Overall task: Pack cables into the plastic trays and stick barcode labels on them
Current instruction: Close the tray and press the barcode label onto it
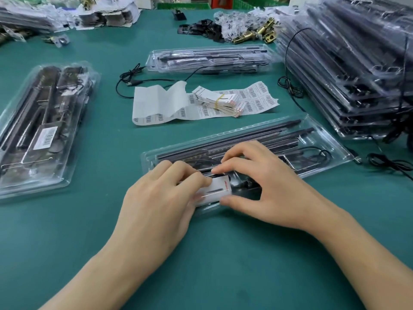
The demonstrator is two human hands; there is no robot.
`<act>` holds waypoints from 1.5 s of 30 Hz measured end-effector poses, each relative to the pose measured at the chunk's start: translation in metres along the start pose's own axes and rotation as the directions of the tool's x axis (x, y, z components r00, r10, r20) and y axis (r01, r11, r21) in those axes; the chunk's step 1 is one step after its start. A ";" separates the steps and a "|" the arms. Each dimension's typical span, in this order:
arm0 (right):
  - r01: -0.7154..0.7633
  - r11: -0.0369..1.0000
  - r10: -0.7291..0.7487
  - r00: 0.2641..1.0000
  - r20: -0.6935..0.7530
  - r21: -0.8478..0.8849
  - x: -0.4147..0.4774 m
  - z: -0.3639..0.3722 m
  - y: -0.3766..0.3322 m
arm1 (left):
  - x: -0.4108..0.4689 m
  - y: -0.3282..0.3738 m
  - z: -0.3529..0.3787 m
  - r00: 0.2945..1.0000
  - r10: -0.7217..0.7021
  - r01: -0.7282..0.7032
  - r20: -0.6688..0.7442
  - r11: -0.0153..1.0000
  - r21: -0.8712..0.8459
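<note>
Fingers (197, 176) of the left hand (165, 198) and right hand (266, 182) pinch a white card (215, 192) over the near tray's (330, 142) left end; likely seating it squarely.

The bench (67, 242) is plain teal green. At centre, a clear tray (342, 151) shows black rods (245, 136) and a black cable (317, 153). Its card (215, 192) is white with a thin black line and a red mark. Toward 12 o'clock, the white label sheet (156, 101) carries black barcodes. At 1 o'clock, the hardware (266, 30) is gold.

A teal-green table (67, 242) stretches back to a green crate (183, 5), evenly lit.
</note>
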State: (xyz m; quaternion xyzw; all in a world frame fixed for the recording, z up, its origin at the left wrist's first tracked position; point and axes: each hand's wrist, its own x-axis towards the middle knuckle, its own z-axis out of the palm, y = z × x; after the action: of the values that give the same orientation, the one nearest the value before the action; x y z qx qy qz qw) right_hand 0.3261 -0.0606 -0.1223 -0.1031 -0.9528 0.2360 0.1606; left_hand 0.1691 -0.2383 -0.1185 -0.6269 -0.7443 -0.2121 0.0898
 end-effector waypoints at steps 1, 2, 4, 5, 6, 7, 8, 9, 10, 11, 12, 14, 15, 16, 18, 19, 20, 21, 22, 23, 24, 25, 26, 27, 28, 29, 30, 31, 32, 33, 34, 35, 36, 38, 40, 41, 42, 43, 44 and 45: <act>0.011 1.000 -0.011 1.000 -0.004 -0.001 -0.001 0.000 0.000 | 0.000 0.001 0.001 1.000 -0.003 0.003 -0.011 1.000 -0.002; 0.022 1.000 -0.022 1.000 -0.007 -0.003 -0.001 0.001 -0.001 | 0.000 0.001 0.001 1.000 -0.007 0.007 -0.023 1.000 -0.005; 0.033 0.999 -0.033 0.999 -0.011 0.002 -0.001 0.000 -0.003 | 0.001 0.003 0.002 0.999 -0.022 0.021 -0.047 1.000 -0.007; 0.036 0.999 -0.035 0.999 -0.015 0.010 -0.002 -0.001 -0.003 | 0.002 0.003 0.003 0.998 -0.030 0.030 -0.058 1.000 -0.006; 0.038 0.999 -0.038 0.999 -0.019 0.018 -0.002 -0.001 -0.002 | 0.003 0.004 0.003 0.997 -0.037 0.037 -0.067 0.999 -0.003; 0.040 0.999 -0.040 0.999 -0.021 0.024 -0.003 -0.002 -0.002 | 0.003 0.004 0.004 0.996 -0.041 0.041 -0.076 0.999 0.002; 0.041 0.999 -0.040 0.999 -0.023 0.027 -0.004 -0.002 -0.002 | 0.002 0.004 0.004 0.995 -0.042 0.043 -0.086 0.999 0.008; 0.041 0.999 -0.040 0.999 -0.025 0.028 -0.004 -0.003 -0.002 | 0.002 0.004 0.004 0.994 -0.040 0.042 -0.097 0.999 0.015; 0.040 0.999 -0.039 0.999 -0.026 0.025 -0.004 -0.002 -0.003 | 0.002 0.004 0.005 0.994 -0.036 0.038 -0.107 0.999 0.023; 0.037 0.999 -0.037 0.999 -0.027 0.021 -0.004 -0.002 -0.003 | 0.002 0.005 0.005 0.993 -0.032 0.036 -0.113 0.999 0.036; 0.033 0.999 -0.033 0.999 -0.030 0.017 -0.004 -0.002 -0.002 | 0.002 0.005 0.005 0.993 -0.029 0.035 -0.117 0.998 0.053; 0.024 1.000 -0.024 0.999 -0.037 0.011 -0.003 -0.002 -0.001 | 0.002 0.004 0.004 0.991 -0.017 0.028 -0.131 0.996 0.087; 0.021 1.000 -0.021 0.999 -0.040 0.010 -0.003 -0.002 -0.001 | 0.003 0.003 0.003 0.991 0.004 0.009 -0.136 0.995 0.097; 0.018 1.000 -0.017 0.999 -0.042 0.009 -0.003 -0.002 0.000 | 0.003 0.001 0.001 0.991 0.036 -0.023 -0.132 0.995 0.101; 0.012 1.000 -0.011 0.999 -0.043 0.013 -0.004 -0.001 0.001 | 0.003 -0.005 -0.004 0.990 0.114 -0.107 -0.087 0.991 0.077; 0.010 1.000 -0.009 0.999 -0.043 0.017 -0.005 0.000 0.002 | 0.002 -0.008 -0.006 0.989 0.137 -0.135 -0.055 0.990 0.048; 0.007 1.000 -0.006 0.999 -0.041 0.023 -0.005 0.000 0.003 | 0.000 -0.013 -0.009 0.989 0.147 -0.147 -0.019 0.989 0.016; 0.002 0.999 -0.001 0.999 -0.034 0.033 -0.005 -0.001 0.004 | -0.002 -0.018 -0.012 0.989 0.149 -0.149 0.022 0.989 -0.013; -0.005 0.999 0.006 1.000 -0.024 0.051 -0.004 -0.002 0.005 | -0.004 -0.024 -0.015 0.985 0.161 -0.159 0.068 0.987 -0.034; -0.011 0.997 0.012 1.000 -0.010 0.076 -0.004 -0.003 0.006 | -0.005 -0.030 -0.018 0.975 0.182 -0.176 0.128 0.983 -0.056; -0.018 0.994 0.018 1.000 0.009 0.107 -0.004 -0.004 0.006 | -0.005 -0.036 -0.022 0.962 0.204 -0.190 0.180 0.978 -0.090; -0.025 0.990 0.021 0.999 0.029 0.136 -0.005 -0.005 0.007 | -0.005 -0.041 -0.025 0.951 0.217 -0.190 0.220 0.972 -0.137; -0.031 0.987 0.023 0.999 0.048 0.159 -0.006 -0.005 0.008 | -0.004 -0.045 -0.028 0.945 0.219 -0.178 0.241 0.967 -0.183; -0.035 0.984 0.025 0.998 0.059 0.175 -0.007 -0.006 0.008 | -0.003 -0.047 -0.031 0.944 0.212 -0.158 0.251 0.963 -0.218; -0.036 0.982 0.025 0.998 0.062 0.185 -0.008 -0.006 0.008 | -0.002 -0.049 -0.033 0.946 0.206 -0.145 0.250 0.960 -0.240; -0.036 0.980 0.024 0.998 0.060 0.197 -0.008 -0.006 0.007 | -0.001 -0.051 -0.035 0.947 0.205 -0.141 0.249 0.958 -0.251; -0.038 0.978 0.026 0.998 0.059 0.207 -0.008 -0.006 0.007 | 0.000 -0.053 -0.036 0.944 0.216 -0.149 0.249 0.953 -0.262; -0.039 0.975 0.025 0.998 0.062 0.219 -0.009 -0.006 0.007 | 0.001 -0.054 -0.038 0.937 0.230 -0.157 0.261 0.949 -0.272; -0.036 0.972 0.020 0.997 0.070 0.233 -0.009 -0.006 0.007 | 0.001 -0.056 -0.040 0.928 0.238 -0.156 0.286 0.946 -0.283; -0.030 0.970 0.011 0.997 0.080 0.240 -0.008 -0.005 0.006 | 0.001 -0.058 -0.042 0.917 0.238 -0.142 0.320 0.945 -0.294; -0.022 0.972 0.001 0.996 0.086 0.234 -0.008 -0.004 0.006 | 0.000 -0.060 -0.044 0.907 0.232 -0.122 0.352 0.944 -0.306; -0.011 0.976 -0.008 0.996 0.089 0.217 -0.008 -0.003 0.006 | 0.000 -0.061 -0.046 0.898 0.224 -0.104 0.378 0.944 -0.313; -0.001 0.981 -0.017 0.996 0.092 0.196 -0.007 -0.003 0.006 | -0.001 -0.063 -0.047 0.892 0.220 -0.094 0.396 0.945 -0.315; 0.011 0.986 -0.027 0.995 0.095 0.164 -0.006 -0.002 0.005 | -0.002 -0.066 -0.051 0.879 0.220 -0.091 0.423 0.948 -0.305; 0.020 0.989 -0.034 0.995 0.093 0.148 -0.006 -0.002 0.005 | -0.001 -0.066 -0.053 0.866 0.230 -0.107 0.444 0.953 -0.285; 0.023 0.990 -0.037 0.995 0.093 0.140 -0.006 -0.002 0.005 | 0.000 -0.066 -0.054 0.861 0.241 -0.133 0.447 0.957 -0.258; 0.026 0.991 -0.038 0.995 0.093 0.133 -0.006 -0.003 0.005 | 0.001 -0.066 -0.054 0.858 0.254 -0.169 0.446 0.960 -0.222; 0.027 0.991 -0.039 0.995 0.089 0.128 -0.006 -0.003 0.004 | 0.001 -0.066 -0.055 0.854 0.265 -0.199 0.447 0.961 -0.191; 0.031 0.992 -0.041 0.996 0.083 0.122 -0.006 -0.003 0.003 | 0.001 -0.067 -0.056 0.851 0.269 -0.211 0.451 0.962 -0.175; 0.037 0.993 -0.046 0.996 0.075 0.114 -0.006 -0.003 0.003 | 0.001 -0.069 -0.057 0.851 0.264 -0.208 0.455 0.963 -0.171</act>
State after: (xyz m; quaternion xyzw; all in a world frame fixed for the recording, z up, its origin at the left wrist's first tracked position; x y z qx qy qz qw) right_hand 0.3329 -0.0587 -0.1227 -0.0649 -0.9454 0.2899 0.1340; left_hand 0.0946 -0.2705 -0.0812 -0.7504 -0.6473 -0.0826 -0.1056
